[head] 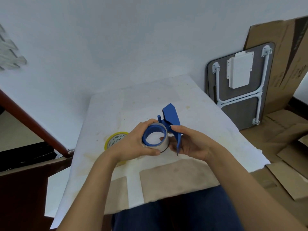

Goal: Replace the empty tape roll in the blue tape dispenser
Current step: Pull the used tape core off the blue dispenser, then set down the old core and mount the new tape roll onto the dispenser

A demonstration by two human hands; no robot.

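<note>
Head cam: left hand (pixel 133 144) is wrapped around the spent roll (pixel 155 138) on the blue tape dispenser (pixel 171 120), right hand (pixel 188 142) is pinching the dispenser's frame, both held above the table (pixel 191 100). I'd hold the frame steady and pull the core straight off the hub. The fresh yellow roll (pixel 115 139) sits on the table just behind the left hand.

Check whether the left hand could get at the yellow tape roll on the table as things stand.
Probably not right away: the left hand is wrapped around the empty roll on the blue tape dispenser. The yellow tape roll lies just beneath it, otherwise unblocked.
</note>
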